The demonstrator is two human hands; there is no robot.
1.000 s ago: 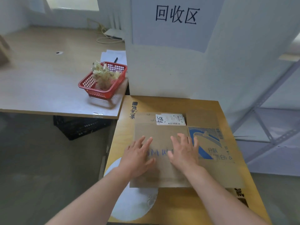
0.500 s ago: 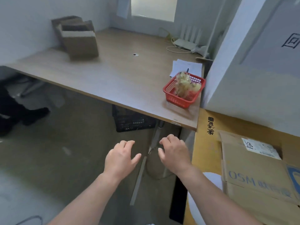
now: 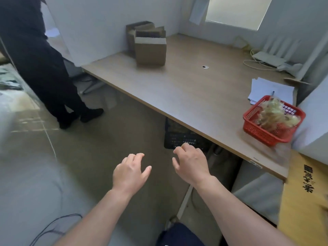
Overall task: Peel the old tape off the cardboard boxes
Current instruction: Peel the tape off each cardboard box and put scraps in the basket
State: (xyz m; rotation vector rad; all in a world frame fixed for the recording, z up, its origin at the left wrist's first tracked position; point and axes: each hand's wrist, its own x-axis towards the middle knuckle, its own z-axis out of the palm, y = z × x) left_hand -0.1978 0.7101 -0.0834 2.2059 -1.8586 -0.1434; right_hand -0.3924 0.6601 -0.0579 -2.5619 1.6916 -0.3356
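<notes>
The flattened carton is being left behind, now out of view. The left hand and right hand are being held empty, loosely curled, over the floor. The cardboard boxes, standing at the far corner of the worktop, are probably being sought next.

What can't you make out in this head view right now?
Head view:
- Tape on the cardboard boxes: too small, blurred.
- Red basket contents: motion-blurred.
- Yellow cardboard: cut off by the right edge.
- Black crate: partly hidden by the table.
</notes>
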